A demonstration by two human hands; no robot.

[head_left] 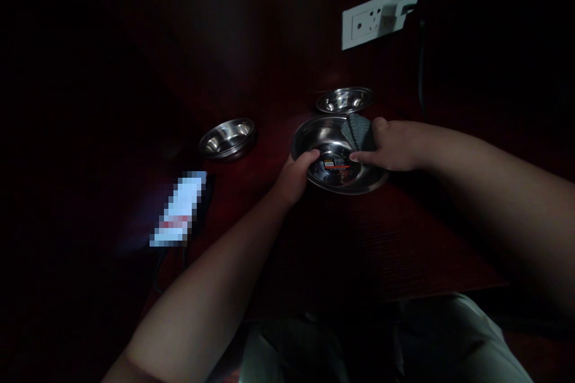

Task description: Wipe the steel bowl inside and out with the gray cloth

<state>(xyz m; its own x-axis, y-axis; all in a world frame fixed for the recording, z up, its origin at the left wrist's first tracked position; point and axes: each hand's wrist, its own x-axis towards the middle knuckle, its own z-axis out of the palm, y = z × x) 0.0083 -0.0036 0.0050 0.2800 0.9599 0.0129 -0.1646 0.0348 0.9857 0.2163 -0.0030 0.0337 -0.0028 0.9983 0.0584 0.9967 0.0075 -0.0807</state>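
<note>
A shiny metal bowl (326,131) with a dark label on its inner bottom is tilted toward me above the dark red table. My left hand (296,176) grips its left rim, the thumb lying inside the bowl and the other fingers hidden beneath. At the right side, my right hand (390,143) is closed on a grey-green cloth (360,131) laid over the bowl's rim and inner wall. Its thumb points in toward the label.
Nested metal bowls (229,137) stand at the left, and another metal bowl (345,100) sits behind the held one. A lit phone (182,206) with a cable lies at the left. On the wall is a socket panel (377,18) with a plugged-in charger. The table's front edge crosses above my legs.
</note>
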